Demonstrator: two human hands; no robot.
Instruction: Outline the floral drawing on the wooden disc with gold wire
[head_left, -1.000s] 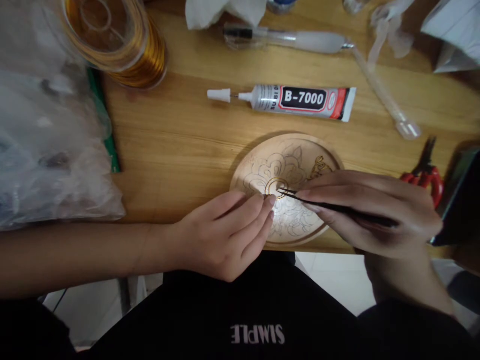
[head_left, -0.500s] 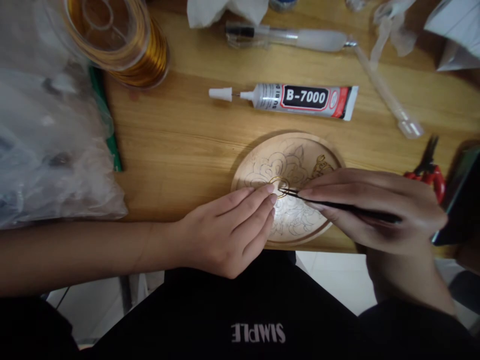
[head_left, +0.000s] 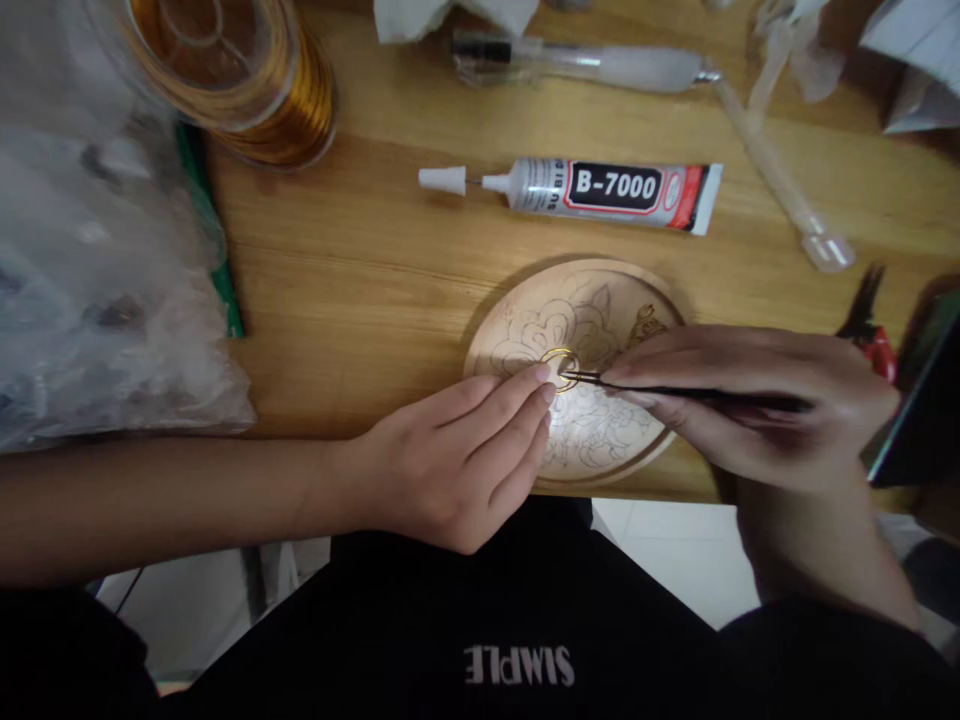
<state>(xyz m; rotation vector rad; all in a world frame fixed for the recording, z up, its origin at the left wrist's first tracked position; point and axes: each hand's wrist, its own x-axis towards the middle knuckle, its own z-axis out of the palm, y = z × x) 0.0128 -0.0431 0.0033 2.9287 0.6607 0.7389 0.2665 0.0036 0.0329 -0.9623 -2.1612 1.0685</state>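
Observation:
A round wooden plate (head_left: pixel 517 310) with a pencilled flower drawing lies at the table's front edge. A gold wire ring (head_left: pixel 559 353) rests near its middle. The fingers of my left hand (head_left: pixel 457 460) are close together, their tips pressing on the ring's left edge; the thumb is hidden. From the right, my right hand (head_left: pixel 757 400) pinches black tweezers (head_left: pixel 667 392), whose tips sit inside the ring, almost together. Whether they grip any wire is too small to tell. Gold wirework (head_left: pixel 646 322) shows on the plate's right part, beside my right fingers.
Behind the plate lies a B-7000 glue tube (head_left: pixel 615 190) with a white nozzle cap. A gold wire spool (head_left: pixel 300 110) and plastic bags (head_left: pixel 112 300) occupy the left. Farther back is a clear-handled pen-like tool (head_left: pixel 600 66). Red-handled pliers (head_left: pixel 874 340) and a dark device (head_left: pixel 919 400) lie right.
The tweezer tips remain inside the ring and my right hand has shifted slightly right. My left hand stays on the ring. The whole view has moved a little.

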